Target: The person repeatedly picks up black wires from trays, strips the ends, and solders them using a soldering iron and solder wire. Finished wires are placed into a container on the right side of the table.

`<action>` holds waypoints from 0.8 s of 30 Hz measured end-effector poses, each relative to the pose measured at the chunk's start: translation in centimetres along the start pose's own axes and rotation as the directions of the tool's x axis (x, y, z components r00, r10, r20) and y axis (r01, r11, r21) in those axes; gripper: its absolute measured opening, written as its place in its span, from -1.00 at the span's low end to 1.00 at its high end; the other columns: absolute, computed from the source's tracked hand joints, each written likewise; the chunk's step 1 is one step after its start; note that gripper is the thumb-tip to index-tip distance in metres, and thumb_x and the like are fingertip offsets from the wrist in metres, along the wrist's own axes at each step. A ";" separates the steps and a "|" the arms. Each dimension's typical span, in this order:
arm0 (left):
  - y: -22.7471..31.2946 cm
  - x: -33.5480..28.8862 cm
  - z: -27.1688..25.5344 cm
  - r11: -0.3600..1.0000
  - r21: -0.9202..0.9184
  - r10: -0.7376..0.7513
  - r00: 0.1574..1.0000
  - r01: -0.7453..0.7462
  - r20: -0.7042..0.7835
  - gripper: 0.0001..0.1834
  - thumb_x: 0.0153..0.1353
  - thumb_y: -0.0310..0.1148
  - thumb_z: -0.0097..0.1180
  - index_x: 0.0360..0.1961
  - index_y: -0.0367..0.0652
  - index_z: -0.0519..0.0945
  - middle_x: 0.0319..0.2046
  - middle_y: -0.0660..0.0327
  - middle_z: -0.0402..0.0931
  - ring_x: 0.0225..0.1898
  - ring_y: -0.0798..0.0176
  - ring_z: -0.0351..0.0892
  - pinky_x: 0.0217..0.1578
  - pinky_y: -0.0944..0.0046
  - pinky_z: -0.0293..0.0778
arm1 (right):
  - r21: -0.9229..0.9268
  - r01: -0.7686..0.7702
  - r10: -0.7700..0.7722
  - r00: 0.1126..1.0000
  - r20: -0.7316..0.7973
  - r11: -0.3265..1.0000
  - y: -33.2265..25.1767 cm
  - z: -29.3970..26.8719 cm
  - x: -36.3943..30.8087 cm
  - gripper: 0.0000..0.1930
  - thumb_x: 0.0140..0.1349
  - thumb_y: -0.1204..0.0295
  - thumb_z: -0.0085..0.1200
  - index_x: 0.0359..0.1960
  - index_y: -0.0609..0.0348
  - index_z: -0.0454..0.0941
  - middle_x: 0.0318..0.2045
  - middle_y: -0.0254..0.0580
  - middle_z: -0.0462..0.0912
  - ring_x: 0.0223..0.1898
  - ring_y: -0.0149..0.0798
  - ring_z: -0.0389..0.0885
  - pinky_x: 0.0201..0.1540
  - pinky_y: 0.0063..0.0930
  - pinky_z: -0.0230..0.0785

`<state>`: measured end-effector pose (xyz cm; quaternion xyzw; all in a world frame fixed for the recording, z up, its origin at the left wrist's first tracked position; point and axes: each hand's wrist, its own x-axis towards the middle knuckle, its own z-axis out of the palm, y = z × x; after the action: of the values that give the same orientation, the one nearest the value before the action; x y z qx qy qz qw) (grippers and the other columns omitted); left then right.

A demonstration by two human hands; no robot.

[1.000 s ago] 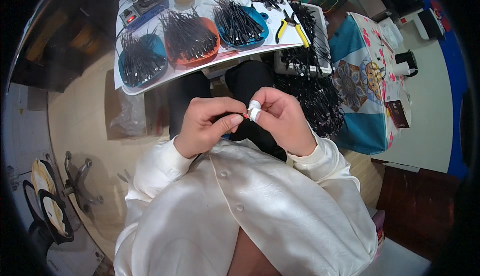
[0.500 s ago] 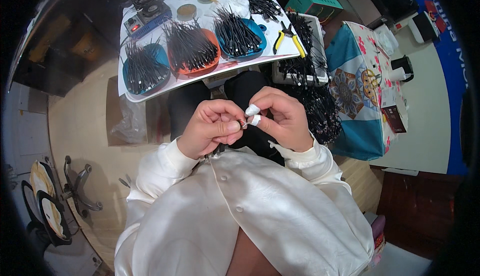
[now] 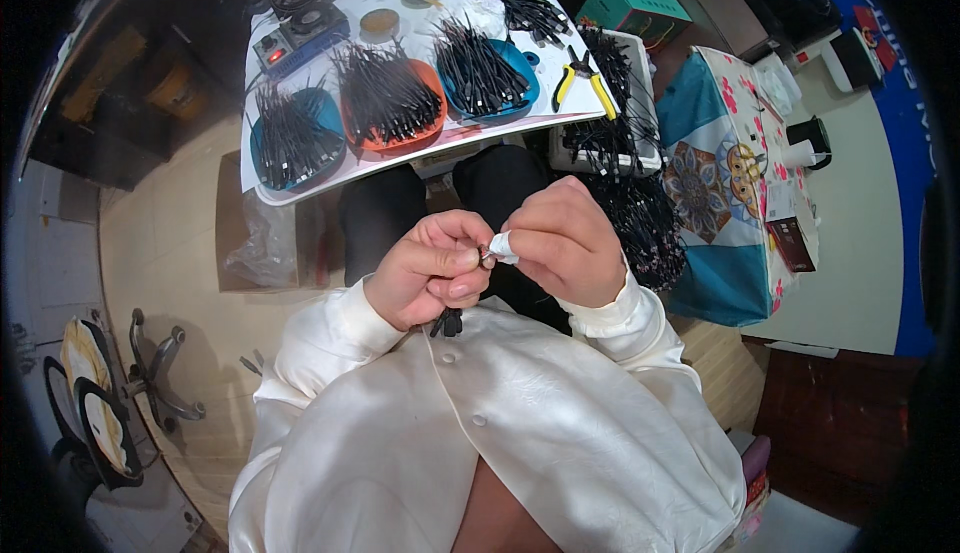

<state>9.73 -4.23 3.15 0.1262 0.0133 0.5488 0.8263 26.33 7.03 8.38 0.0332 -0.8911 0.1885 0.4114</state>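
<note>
Above my lap my left hand (image 3: 428,269) is closed, thumb against fingers, on a thin black cable (image 3: 447,324). Part of it hangs out under that hand, and I cannot tell whether it is one cable or several. At the fingertips a small stripped wire end (image 3: 486,256) shows. My right hand (image 3: 568,243), with white wraps on its thumb and a finger, pinches this end from the other side. The fingers hide most of what lies between them.
Ahead, a white table (image 3: 390,171) bears a blue tray (image 3: 330,113), an orange tray (image 3: 438,93) and another blue tray (image 3: 524,63), all heaped with black cables. Yellow-handled pliers (image 3: 601,96) lie at right. A white bin (image 3: 647,103) of cables stands beside the table.
My right hand has turned over and its fingers have curled in around the wire end. My left hand has shifted slightly, and more black cable shows beneath it.
</note>
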 end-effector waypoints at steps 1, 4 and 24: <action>0.0 -0.1 0.1 0.999 0.044 0.014 0.998 -0.011 -0.059 -0.86 0.23 -0.56 0.08 -0.17 -0.26 0.55 -0.50 0.17 0.48 -0.64 0.49 0.23 -0.65 0.50 0.01 | -0.049 0.042 -0.042 0.999 0.001 0.998 -0.1 -0.1 0.1 -0.66 -0.21 0.60 0.28 -0.29 0.18 0.54 -0.34 -0.23 0.57 -0.35 -0.17 0.55 -0.35 -0.37 0.33; 0.1 -0.3 0.7 0.967 0.249 0.093 0.983 -0.052 -0.155 -0.86 0.22 -0.57 0.10 -0.18 -0.27 0.56 -0.53 0.18 0.49 -0.62 0.46 0.30 -0.64 0.50 0.06 | -0.048 0.017 -0.012 0.996 0.089 0.999 -0.4 -0.6 0.0 -0.70 -0.16 0.58 0.26 -0.30 0.20 0.53 -0.41 -0.23 0.52 -0.43 -0.20 0.50 -0.38 -0.38 0.32; 0.2 -0.3 0.0 0.996 0.082 0.026 0.999 -0.023 -0.039 -0.86 0.26 -0.53 0.06 -0.16 -0.31 0.54 -0.50 0.17 0.45 -0.64 0.54 0.18 -0.67 0.52 -0.04 | 0.247 -0.161 0.153 0.987 0.051 0.956 0.1 -0.2 0.0 -0.72 -0.10 0.66 0.29 -0.29 0.22 0.57 -0.36 -0.16 0.56 -0.36 -0.14 0.53 -0.29 -0.38 0.39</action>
<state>9.46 -4.48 3.15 0.1489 0.0509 0.5601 0.8133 26.47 7.21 8.47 0.0168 -0.8664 0.3308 0.3736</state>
